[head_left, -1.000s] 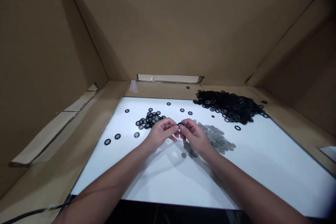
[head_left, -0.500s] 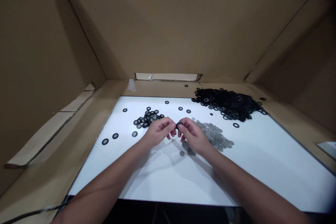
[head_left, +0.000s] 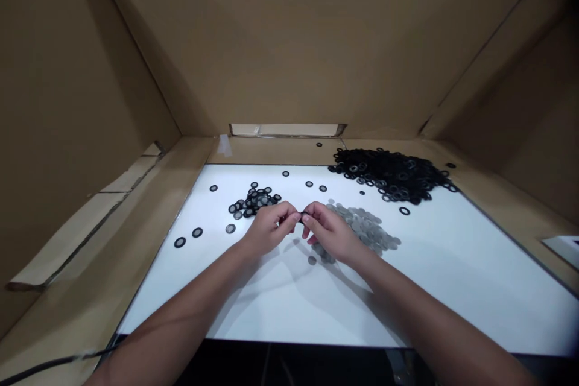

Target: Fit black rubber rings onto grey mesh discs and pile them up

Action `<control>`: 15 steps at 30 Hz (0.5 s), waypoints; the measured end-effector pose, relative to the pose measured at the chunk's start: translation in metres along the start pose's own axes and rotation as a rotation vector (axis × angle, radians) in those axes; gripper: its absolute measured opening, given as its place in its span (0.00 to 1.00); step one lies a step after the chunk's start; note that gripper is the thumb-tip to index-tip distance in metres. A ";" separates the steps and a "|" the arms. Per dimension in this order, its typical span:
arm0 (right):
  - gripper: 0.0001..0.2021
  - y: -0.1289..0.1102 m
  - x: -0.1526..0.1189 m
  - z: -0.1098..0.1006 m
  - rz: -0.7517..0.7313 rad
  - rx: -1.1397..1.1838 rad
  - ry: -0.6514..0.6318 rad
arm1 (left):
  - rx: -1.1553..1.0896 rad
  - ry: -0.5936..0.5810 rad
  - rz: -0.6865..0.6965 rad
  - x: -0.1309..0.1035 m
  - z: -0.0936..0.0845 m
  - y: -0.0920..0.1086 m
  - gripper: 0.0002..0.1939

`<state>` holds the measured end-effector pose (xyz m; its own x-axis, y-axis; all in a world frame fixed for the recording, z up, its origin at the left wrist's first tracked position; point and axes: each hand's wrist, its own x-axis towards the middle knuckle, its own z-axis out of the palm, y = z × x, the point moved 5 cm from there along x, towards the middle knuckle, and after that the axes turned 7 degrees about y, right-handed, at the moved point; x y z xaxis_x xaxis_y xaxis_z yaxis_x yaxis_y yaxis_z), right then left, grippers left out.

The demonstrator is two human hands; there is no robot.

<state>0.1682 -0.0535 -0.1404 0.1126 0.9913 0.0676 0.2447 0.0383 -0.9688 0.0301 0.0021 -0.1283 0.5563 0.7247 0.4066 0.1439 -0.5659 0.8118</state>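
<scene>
Tall cardboard walls [head_left: 289, 48] enclose the work area on 3 sides. On the floor of this enclosure lies a bright white panel [head_left: 452, 277], well lit. At its far right sits a large heap of black rings [head_left: 391, 174], spilling onto the cardboard. Nearer, just right of the hands, lies a flatter pile of grey discs [head_left: 368, 228]. A smaller cluster of dark rimmed pieces [head_left: 253, 200] sits to the far left of the hands, with a few strays scattered along the panel's left edge. The left hand [head_left: 269, 230] and right hand [head_left: 330, 232] meet above the panel's middle, fingers curled and pinched together on 1 small black ring [head_left: 303, 215] held between their fingertips.
</scene>
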 end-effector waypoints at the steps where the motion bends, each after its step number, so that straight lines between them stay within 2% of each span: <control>1: 0.11 0.001 0.000 -0.001 0.000 0.009 -0.004 | -0.006 -0.011 -0.003 0.000 0.001 0.000 0.15; 9: 0.11 0.003 -0.002 -0.004 -0.008 0.107 -0.043 | -0.196 -0.155 -0.112 0.000 0.008 -0.002 0.14; 15: 0.11 -0.002 -0.001 -0.006 -0.003 0.109 -0.051 | -0.358 -0.182 -0.208 0.001 0.008 -0.008 0.13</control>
<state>0.1736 -0.0557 -0.1375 0.0621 0.9962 0.0611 0.1381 0.0521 -0.9890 0.0360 0.0043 -0.1382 0.6850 0.7097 0.1646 -0.0062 -0.2203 0.9754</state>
